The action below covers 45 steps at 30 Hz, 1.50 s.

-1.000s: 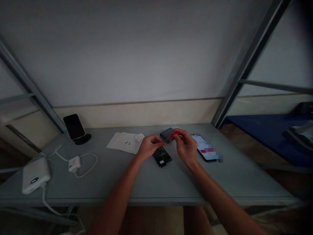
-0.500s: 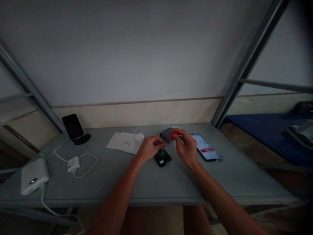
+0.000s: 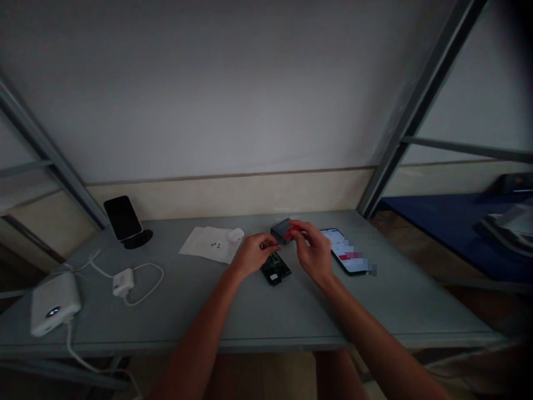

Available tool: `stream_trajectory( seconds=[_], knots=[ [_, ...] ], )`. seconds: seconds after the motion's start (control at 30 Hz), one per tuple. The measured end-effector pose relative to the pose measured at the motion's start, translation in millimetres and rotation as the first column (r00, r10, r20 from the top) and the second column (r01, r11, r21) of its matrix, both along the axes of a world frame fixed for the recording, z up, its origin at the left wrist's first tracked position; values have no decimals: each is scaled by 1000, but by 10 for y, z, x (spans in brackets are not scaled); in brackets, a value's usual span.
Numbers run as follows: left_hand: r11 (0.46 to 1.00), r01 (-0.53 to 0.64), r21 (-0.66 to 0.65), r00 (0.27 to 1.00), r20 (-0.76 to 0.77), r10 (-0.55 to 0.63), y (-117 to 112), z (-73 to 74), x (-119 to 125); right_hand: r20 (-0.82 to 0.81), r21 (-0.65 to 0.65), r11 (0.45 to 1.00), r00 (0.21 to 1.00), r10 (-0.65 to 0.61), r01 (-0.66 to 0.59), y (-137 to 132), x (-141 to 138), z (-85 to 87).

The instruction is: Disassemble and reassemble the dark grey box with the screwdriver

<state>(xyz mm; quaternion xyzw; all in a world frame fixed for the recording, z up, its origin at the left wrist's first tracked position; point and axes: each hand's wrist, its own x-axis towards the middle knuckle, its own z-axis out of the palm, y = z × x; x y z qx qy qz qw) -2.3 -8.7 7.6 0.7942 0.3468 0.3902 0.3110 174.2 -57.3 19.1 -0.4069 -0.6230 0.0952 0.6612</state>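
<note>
My right hand (image 3: 313,251) grips a small red-handled screwdriver (image 3: 293,229), its thin shaft pointing left toward my other hand. At the shaft's end, the fingers of my left hand (image 3: 254,253) are pinched together; whatever lies between them is too small to make out. Below the fingertips a dark device with an exposed green circuit board (image 3: 275,269) lies on the table, partly covered by my left hand. A dark grey box (image 3: 281,229) sits just behind the screwdriver. Left of my left hand, several tiny dark pieces (image 3: 216,245) rest on white paper (image 3: 200,244).
A lit phone (image 3: 345,251) lies right of my right hand. A round white object (image 3: 236,235) is on the paper. At the left are a dark-screened phone on a stand (image 3: 123,218), a white adapter with cable (image 3: 123,282) and a white box (image 3: 56,304). Metal posts flank the grey table (image 3: 283,322).
The view has shifted slightly. Both hands keep nearly the same pose, with the screwdriver shaft still pointing at my left fingertips.
</note>
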Motion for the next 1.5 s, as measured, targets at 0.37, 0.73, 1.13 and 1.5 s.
stream_trajectory(
  seconds=[0.37, 0.73, 1.13, 1.5],
  knots=[
    [989, 66, 133, 986, -163, -44, 3, 77, -42, 40, -60, 997, 998, 55, -52, 24, -1, -30],
    [973, 232, 1, 888, -409, -212, 10, 85, -83, 152, -155, 981, 978, 141, -117, 72, -33, -139],
    [953, 287, -100, 826, -477, -299, -56, 137, -102, 252, -167, 972, 946, 203, -164, 42, -43, -120],
    [950, 280, -140, 822, -476, -313, -66, 132, -102, 347, -163, 968, 907, 239, -193, 2, -46, -99]
  ],
)
